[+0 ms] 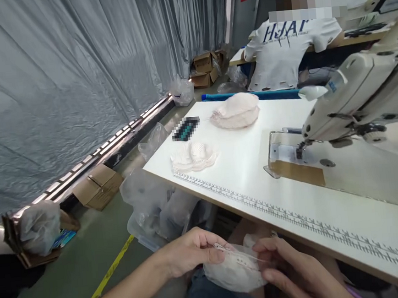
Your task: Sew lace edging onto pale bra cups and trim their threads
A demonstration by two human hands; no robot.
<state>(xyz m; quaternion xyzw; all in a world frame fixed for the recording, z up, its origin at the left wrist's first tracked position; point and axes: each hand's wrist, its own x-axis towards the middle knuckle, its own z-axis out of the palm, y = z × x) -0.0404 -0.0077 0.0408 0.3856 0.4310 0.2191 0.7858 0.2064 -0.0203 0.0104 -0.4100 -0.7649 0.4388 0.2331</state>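
Observation:
Below the table's front edge, both my hands hold a small piece of pale lace fabric [233, 271] over my lap. My left hand [189, 253] pinches its upper left edge with thumb and fingers closed. My right hand [291, 265] grips the right side, fingers curled around it. A thin elastic strip runs along the fabric's top between the two hands.
A white table [256, 172] carries a ruler strip along its front edge, two piles of pale fabric pieces [193, 157] [236, 110] and a sewing machine [361, 104] on the right. A person in a white shirt [289, 50] sits beyond. Plastic bags [155, 203] and cardboard boxes [98, 186] lie on the floor left.

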